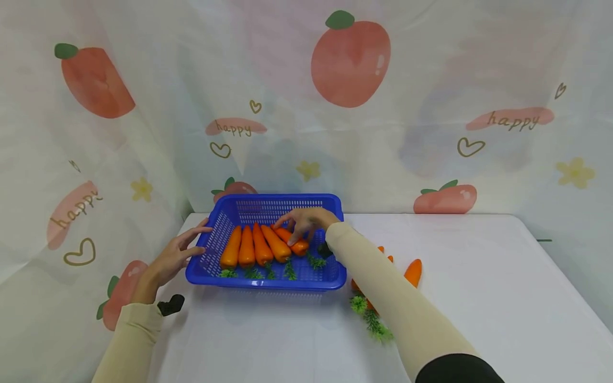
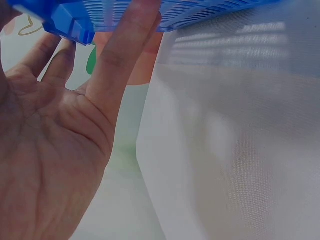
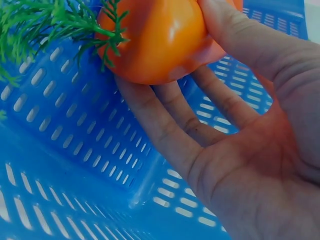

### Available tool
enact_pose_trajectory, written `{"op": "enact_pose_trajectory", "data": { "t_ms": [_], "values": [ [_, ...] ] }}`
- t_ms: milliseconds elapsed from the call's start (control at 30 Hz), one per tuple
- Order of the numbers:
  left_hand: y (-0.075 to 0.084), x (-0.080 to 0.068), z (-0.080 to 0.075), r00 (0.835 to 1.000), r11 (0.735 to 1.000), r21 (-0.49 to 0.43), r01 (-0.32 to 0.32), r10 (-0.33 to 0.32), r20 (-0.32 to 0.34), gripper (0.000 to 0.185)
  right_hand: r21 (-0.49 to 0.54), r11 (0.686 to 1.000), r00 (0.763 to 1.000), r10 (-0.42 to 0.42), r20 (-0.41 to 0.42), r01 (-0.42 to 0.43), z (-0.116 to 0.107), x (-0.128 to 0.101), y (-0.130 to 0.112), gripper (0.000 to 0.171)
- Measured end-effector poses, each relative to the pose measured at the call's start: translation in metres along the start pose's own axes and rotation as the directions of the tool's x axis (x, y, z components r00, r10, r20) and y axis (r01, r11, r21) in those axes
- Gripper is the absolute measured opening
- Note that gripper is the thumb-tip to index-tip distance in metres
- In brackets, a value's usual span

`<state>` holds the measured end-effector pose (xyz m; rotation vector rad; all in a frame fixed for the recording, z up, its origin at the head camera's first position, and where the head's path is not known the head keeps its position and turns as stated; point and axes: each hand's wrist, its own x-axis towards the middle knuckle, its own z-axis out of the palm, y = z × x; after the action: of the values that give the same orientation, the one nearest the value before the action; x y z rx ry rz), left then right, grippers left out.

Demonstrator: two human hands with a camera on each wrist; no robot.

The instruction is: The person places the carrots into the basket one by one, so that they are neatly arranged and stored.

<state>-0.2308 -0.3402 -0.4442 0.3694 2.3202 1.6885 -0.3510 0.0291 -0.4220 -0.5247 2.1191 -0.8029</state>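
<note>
A blue plastic basket (image 1: 268,284) with slotted walls holds several orange carrots (image 1: 261,247) side by side, their green tops toward the near wall. My right hand (image 1: 306,221) reaches in at the right end and holds the rightmost carrot (image 1: 300,247). In the right wrist view, thumb and fingers lie on either side of the thick end of this carrot (image 3: 160,40), close to its leafy top (image 3: 55,25). At the basket's left side, my left hand (image 1: 173,255) touches the rim with fairly straight fingers; its palm (image 2: 55,135) shows in the left wrist view.
More carrots (image 1: 413,272) with green leaves (image 1: 378,325) lie on the white table (image 1: 479,287) right of the basket, partly hidden under my right sleeve (image 1: 388,282). A fruit-printed cloth (image 1: 287,64) hangs behind the table and along its left side.
</note>
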Motion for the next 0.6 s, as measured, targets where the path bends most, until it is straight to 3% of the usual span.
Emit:
{"op": "enact_pose_trajectory", "data": {
  "t_ms": [600],
  "values": [
    [-0.0004,0.001,-0.0011,1.0,1.0,-0.002,0.002,-0.002,0.003,0.055,-0.017,1.0,1.0,0.01,0.014,-0.01,0.0006,-0.0037,-0.002,0.069]
  ]
}}
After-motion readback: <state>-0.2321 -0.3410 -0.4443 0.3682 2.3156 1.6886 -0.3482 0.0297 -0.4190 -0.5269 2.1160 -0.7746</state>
